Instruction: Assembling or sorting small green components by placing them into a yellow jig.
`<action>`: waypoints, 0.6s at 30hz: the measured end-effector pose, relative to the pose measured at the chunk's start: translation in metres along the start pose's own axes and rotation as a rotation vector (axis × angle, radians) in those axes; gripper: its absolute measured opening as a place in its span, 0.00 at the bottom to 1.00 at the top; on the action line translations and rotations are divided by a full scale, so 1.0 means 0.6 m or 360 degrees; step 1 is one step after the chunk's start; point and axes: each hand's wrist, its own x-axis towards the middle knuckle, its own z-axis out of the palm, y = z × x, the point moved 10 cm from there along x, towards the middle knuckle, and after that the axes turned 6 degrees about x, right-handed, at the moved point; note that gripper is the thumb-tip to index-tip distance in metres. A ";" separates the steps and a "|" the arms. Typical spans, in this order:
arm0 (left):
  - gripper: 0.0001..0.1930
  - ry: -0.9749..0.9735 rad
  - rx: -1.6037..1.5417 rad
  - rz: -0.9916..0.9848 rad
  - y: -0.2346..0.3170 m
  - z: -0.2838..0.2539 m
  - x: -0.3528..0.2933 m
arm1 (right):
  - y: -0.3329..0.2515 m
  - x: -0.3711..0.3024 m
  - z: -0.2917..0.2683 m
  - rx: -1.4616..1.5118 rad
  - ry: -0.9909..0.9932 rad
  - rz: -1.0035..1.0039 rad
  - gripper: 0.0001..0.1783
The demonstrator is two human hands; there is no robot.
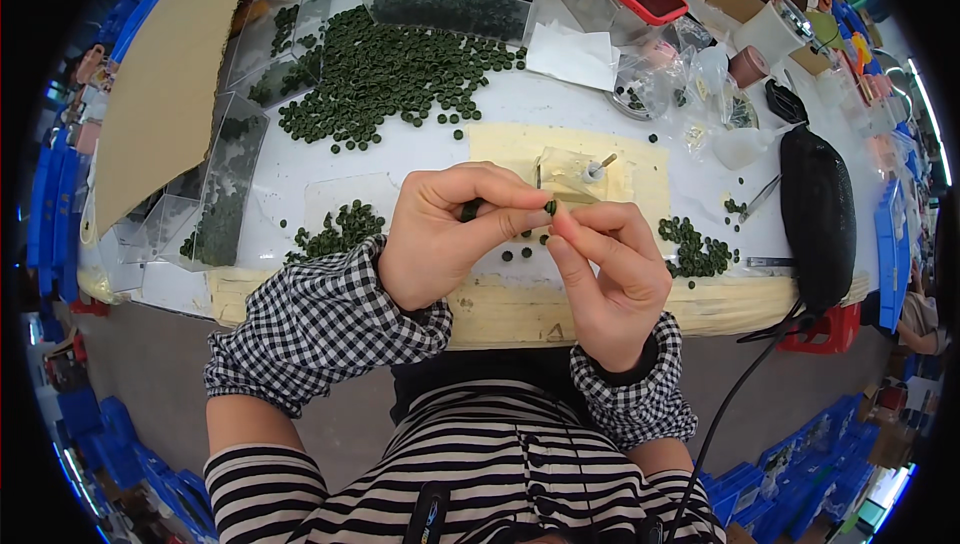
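Dark-green pieces strewn over a desk (300, 169), one pinched in the fingers.
A cardboard sheet (160, 84) hides part of the clear tray (252, 159) beside it. The left hand (425, 234) closes thumb and forefinger on a disc (550, 207), mostly covered, above the desk; the right hand's (620, 279) fingertips close just beside, their hold unclear. Something dark (468, 210) shows half hidden in the left.
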 end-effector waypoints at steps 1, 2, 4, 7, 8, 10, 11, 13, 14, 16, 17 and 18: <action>0.08 0.0001 0.0003 -0.0003 0.000 0.000 0.000 | 0.000 0.000 0.000 -0.0003 -0.0002 -0.0004 0.15; 0.08 0.0003 0.0005 -0.0004 -0.001 -0.001 0.001 | 0.000 0.001 0.000 0.0000 -0.0001 -0.0007 0.15; 0.08 0.0009 0.0013 -0.0030 -0.002 -0.003 0.001 | 0.000 0.001 0.000 0.0006 0.0000 -0.0013 0.15; 0.08 0.0008 0.0019 -0.0086 -0.004 -0.002 0.001 | 0.001 0.001 -0.002 0.0010 0.0013 -0.0009 0.15; 0.08 0.0004 0.0016 -0.0096 -0.005 -0.001 0.001 | 0.001 0.000 -0.003 0.0000 0.0018 -0.0009 0.15; 0.08 -0.0007 0.0009 -0.0118 -0.007 0.000 0.001 | 0.000 -0.001 -0.004 -0.0021 0.0028 -0.0009 0.15; 0.08 -0.0011 0.0007 -0.0131 -0.007 0.000 0.000 | 0.000 0.000 -0.004 -0.0015 0.0032 -0.0009 0.15; 0.08 -0.0015 -0.0013 -0.0179 -0.007 0.001 -0.001 | 0.000 0.000 -0.004 -0.0004 0.0040 -0.0009 0.15; 0.07 -0.0016 -0.0033 -0.0213 -0.006 0.002 -0.001 | 0.000 0.000 -0.005 -0.0002 0.0044 -0.0007 0.15; 0.07 -0.0015 -0.0069 -0.0262 -0.009 0.003 -0.002 | 0.000 0.001 -0.006 0.0000 0.0052 -0.0005 0.15; 0.07 -0.0011 -0.0085 -0.0275 -0.011 0.003 -0.003 | 0.000 0.000 -0.006 -0.0001 0.0054 -0.0007 0.15; 0.07 -0.0007 -0.0101 -0.0288 -0.012 0.003 -0.003 | 0.000 0.000 -0.006 -0.0003 0.0055 -0.0010 0.15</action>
